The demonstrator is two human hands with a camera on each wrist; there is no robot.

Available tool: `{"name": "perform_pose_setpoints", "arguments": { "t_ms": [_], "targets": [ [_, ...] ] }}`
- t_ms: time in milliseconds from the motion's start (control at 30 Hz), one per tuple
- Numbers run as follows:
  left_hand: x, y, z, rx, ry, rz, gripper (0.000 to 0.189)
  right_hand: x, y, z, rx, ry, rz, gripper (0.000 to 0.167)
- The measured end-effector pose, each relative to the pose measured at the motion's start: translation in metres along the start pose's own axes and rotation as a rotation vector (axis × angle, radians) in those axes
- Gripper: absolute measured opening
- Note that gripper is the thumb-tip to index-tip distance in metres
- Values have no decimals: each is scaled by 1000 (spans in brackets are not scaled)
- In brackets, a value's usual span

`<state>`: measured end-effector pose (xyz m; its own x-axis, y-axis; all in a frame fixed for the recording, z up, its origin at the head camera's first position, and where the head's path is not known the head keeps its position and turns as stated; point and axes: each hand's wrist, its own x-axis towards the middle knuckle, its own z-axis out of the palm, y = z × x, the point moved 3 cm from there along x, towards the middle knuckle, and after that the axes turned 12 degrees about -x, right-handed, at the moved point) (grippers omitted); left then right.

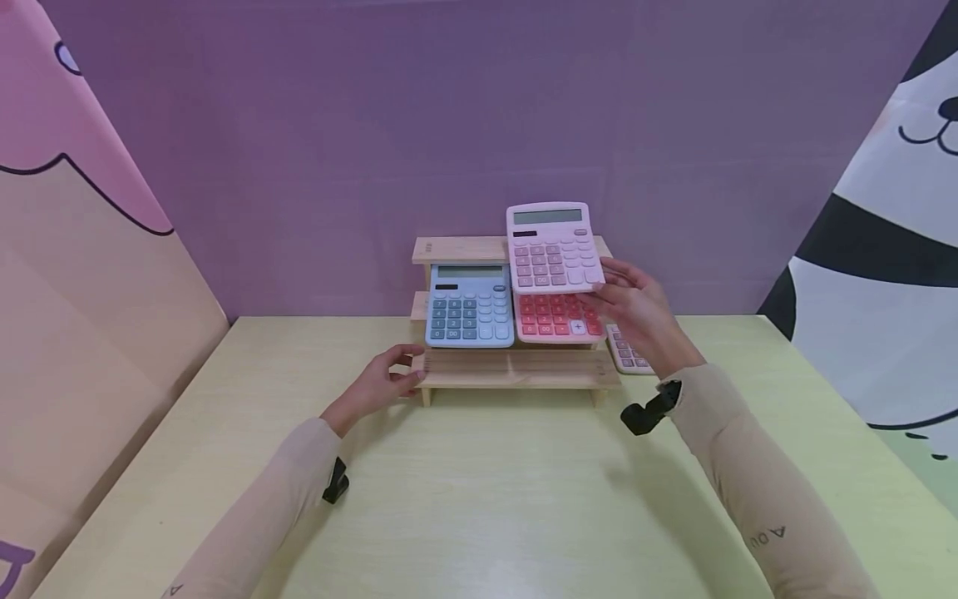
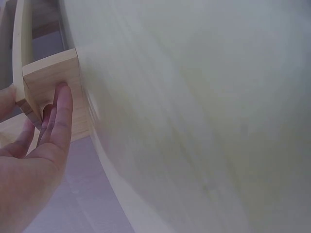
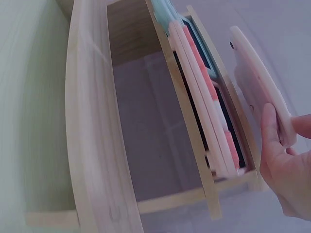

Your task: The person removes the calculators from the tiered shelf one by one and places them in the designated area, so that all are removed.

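Note:
My right hand (image 1: 636,312) pinches a pale pink calculator (image 1: 554,270) by its lower right corner, near the top of a tiered wooden rack (image 1: 516,366). In the right wrist view this calculator (image 3: 260,77) stands apart from the rack. A blue calculator (image 1: 470,308) leans on the middle tier, keys facing me. Beside it sits a pink calculator with red keys (image 1: 557,320), its upper part hidden behind the pale one. My left hand (image 1: 382,378) grips the left end of the bottom tier, thumb and fingers around the board (image 2: 51,65).
Another pink calculator (image 1: 630,353) lies at the rack's right side, partly covered by my right hand. The rack stands on a pale wood table (image 1: 479,499), near a purple backdrop (image 1: 337,125). Printed cartoon panels flank both sides.

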<state>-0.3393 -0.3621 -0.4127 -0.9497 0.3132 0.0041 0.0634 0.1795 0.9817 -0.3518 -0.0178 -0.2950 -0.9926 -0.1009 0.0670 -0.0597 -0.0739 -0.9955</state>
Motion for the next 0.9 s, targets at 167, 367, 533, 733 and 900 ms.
{"name": "perform_pose_setpoints", "arguments": {
  "t_ms": [167,367,533,733,900],
  "targets": [
    [0,1,0,7,0,-9,48,-4,1,-14,6,-12,-12,53],
    [-1,2,0,15,13,-27,47,-10,0,-28,21,-17,-14,54],
    [-1,2,0,12,10,-27,47,-14,-1,-40,51,-20,-22,55],
    [-1,2,0,14,-4,1,47,-21,-1,-56,37,-20,-11,58],
    [-5,9,2,8,-15,-3,48,-28,0,-71,52,-8,0,59]
  ]
}}
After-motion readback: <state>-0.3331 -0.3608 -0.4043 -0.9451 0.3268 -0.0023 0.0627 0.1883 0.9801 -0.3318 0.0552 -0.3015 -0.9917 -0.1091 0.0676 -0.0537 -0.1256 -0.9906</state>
